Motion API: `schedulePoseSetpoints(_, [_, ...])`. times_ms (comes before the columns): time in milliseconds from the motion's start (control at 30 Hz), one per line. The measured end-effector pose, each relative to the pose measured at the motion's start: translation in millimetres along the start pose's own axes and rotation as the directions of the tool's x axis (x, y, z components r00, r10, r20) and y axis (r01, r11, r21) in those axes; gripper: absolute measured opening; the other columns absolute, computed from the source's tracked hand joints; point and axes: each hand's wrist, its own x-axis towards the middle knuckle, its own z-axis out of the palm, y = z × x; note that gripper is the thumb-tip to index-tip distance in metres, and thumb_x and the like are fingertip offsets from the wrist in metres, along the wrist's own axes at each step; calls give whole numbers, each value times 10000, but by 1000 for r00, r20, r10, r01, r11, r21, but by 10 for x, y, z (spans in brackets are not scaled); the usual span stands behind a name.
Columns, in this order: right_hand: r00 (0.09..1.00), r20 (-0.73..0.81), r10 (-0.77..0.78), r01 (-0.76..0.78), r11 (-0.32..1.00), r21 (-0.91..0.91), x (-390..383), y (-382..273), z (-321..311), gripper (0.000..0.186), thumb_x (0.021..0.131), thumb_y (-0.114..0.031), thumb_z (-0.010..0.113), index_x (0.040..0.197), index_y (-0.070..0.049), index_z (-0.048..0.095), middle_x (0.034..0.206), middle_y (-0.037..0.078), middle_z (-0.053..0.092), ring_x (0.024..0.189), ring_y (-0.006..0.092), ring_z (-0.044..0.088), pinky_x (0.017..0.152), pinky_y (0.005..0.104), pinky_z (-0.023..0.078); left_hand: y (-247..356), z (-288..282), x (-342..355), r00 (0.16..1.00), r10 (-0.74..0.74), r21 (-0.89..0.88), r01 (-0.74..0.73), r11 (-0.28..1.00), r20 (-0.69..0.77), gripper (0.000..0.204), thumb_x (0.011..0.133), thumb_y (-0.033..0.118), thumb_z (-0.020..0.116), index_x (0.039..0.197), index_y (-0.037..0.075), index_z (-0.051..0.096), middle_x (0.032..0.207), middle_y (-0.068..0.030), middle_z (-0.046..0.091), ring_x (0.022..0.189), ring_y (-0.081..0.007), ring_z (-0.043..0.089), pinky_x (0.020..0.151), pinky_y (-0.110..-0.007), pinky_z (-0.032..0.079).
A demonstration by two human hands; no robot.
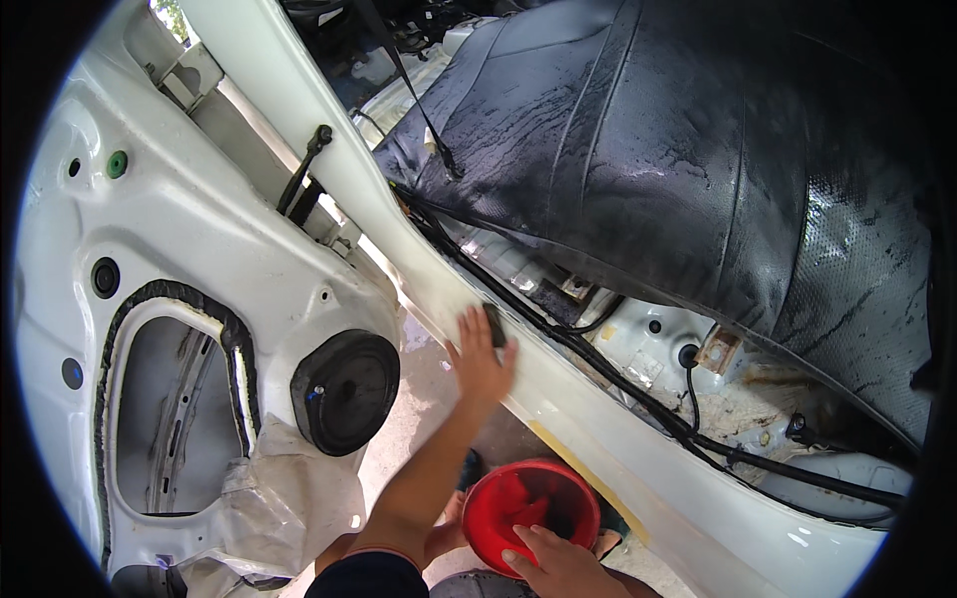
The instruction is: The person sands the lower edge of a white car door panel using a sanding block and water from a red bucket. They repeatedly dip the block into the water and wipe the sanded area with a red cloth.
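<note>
My left hand (481, 369) lies palm down on the white door sill (578, 404), fingers stretched forward and thumb out to the right. Between thumb and forefinger shows a small dark pad (494, 325), pressed against the sill; the rest of it is hidden under the hand, and its exact kind cannot be made out. Below, a red bucket (481, 498) stands beside the sill. My right hand (563, 566) is over its near rim, fingers apart, with nothing seen in it. Deep shadow hides part of the bucket's inside.
On the left is an open white door panel (229, 259) with a round black speaker (346, 392). A large black seat (648, 140), wet in patches, is tilted up on the right. Black cables (638, 394) run along the sill over bare floor metal (638, 349).
</note>
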Motion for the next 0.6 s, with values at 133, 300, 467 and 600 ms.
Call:
schedulePoseSetpoints(133, [999,-4,46,-46,999,-2,-14,0,36,680,1019,-501,407,1455,20,446,1461,285,472,1397,368,435,1155,432,344,24,115,-103,960,-213,270,160,950,182,844,1008,537,367,1571,-48,137,1660,-215,124,1545,-353,113,1164,-701,20])
schedulePoseSetpoints(300, [999,12,34,-34,999,-16,16,12,49,685,1020,-507,404,1456,19,445,1463,279,473,1396,363,437,1157,427,343,46,62,-136,990,-25,-43,19,999,-137,791,993,458,475,1576,3,193,1636,-235,173,1507,-389,196,1175,-654,123])
schedulePoseSetpoints(467, [999,-4,38,-38,999,-11,30,8,51,697,1017,-528,402,1465,5,443,1460,268,482,1403,356,430,1162,420,336,-45,64,-373,997,68,273,-73,959,28,734,953,455,551,1555,94,334,1526,-207,390,1382,-360,397,1094,-616,282])
schedulePoseSetpoints(600, [998,-61,-29,31,999,30,28,111,103,729,969,-609,471,1427,-42,497,1373,242,558,1266,374,561,1062,497,438,-481,70,-130,912,233,160,-188,969,-337,517,952,280,614,1421,72,546,1300,-165,619,1153,-319,595,988,-491,435])
